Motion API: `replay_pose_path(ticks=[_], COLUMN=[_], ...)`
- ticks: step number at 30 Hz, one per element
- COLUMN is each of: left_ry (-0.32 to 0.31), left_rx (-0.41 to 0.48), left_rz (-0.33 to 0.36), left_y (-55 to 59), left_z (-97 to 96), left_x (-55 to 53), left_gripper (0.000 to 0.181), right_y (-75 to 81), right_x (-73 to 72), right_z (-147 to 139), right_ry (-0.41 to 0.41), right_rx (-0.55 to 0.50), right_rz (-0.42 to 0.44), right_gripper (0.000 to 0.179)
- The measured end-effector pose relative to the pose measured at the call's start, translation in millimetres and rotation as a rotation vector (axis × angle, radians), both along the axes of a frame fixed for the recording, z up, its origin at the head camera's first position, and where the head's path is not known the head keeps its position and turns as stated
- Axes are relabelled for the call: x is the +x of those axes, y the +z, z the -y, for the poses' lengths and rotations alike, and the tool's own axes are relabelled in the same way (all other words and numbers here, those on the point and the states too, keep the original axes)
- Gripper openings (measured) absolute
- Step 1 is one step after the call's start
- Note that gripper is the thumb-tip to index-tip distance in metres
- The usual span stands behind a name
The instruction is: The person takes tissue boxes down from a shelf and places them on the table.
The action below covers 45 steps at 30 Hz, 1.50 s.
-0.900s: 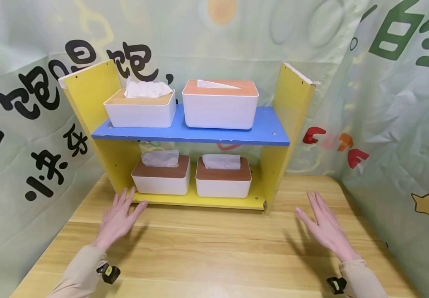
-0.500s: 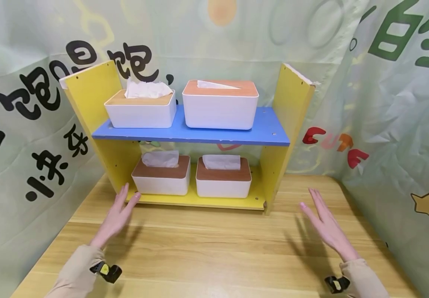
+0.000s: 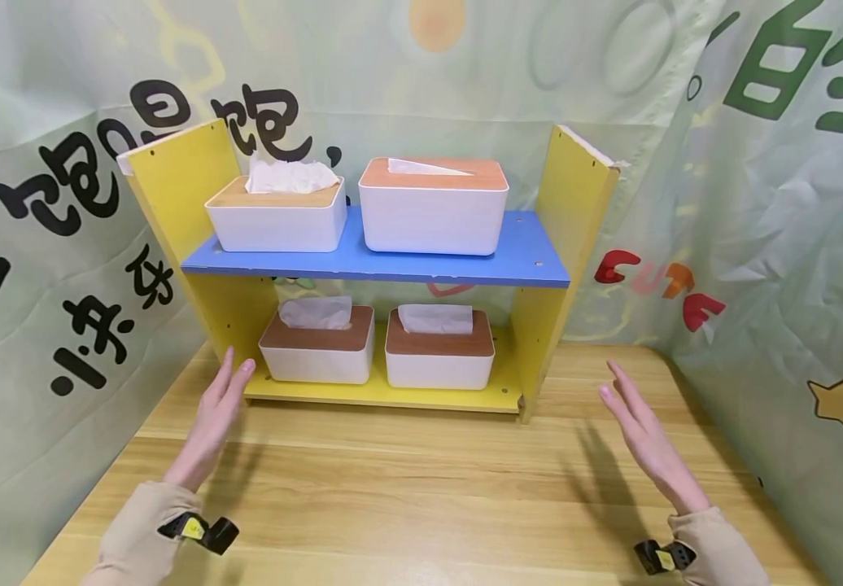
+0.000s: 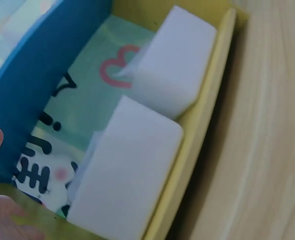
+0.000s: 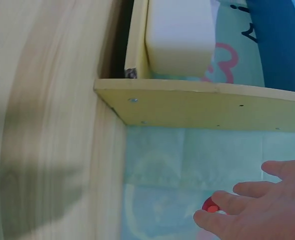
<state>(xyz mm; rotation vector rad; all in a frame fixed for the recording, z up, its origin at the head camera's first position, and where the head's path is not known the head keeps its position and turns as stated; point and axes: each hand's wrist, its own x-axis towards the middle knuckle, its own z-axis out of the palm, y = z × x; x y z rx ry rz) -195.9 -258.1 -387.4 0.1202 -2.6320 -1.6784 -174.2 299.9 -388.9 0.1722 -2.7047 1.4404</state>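
Observation:
My left hand hovers over the table by the shelf's lower left corner, fingers straight and holding nothing. Off to the right of the shelf, my right hand is raised with straight fingers, also holding nothing. The yellow and blue shelf bears white tissue boxes with wood-look lids. On its blue board stand a tissue box at left and a larger tissue box at right. Below, a tissue box and another tissue box have darker brown lids. White tissue sticks out of each lid.
The shelf stands at the back of a wooden table. Printed fabric with lettering hangs behind and on both sides. The shelf's right side panel is close to my right hand in the right wrist view.
My left hand has drawn left, away from the shelf's bottom board, its fingers closer together. My right hand has turned more edge-on and risen slightly. The tissue boxes have stayed put.

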Motion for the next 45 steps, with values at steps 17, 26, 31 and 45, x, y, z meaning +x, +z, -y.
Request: replay_pose_path(ticks=[17, 26, 31, 45], left_ry=[0.066, 0.066, 0.093, 0.182], left_rx=[0.431, 0.65, 0.704, 0.73], left_rz=[-0.071, -0.112, -0.121, -0.205], left_y=[40.6, 57.1, 66.2, 92.7], left_z=[-5.5, -1.3, 1.6, 7.6], left_x=[8.0, 4.7, 0.6, -15.5], left_gripper=[0.087, 0.088, 0.09, 0.091], right_y=[16.9, 27.8, 35.3, 56.2], right_x=[6.3, 13.0, 14.6, 15.0], right_z=[9, 21, 29, 50], right_ry=[0.029, 0.032, 0.026, 0.071], right_rx=[-0.144, -0.126, -0.157, -0.251], right_rz=[-0.073, -0.174, -0.212, -0.315], right_gripper=[0.063, 0.055, 0.053, 0.049])
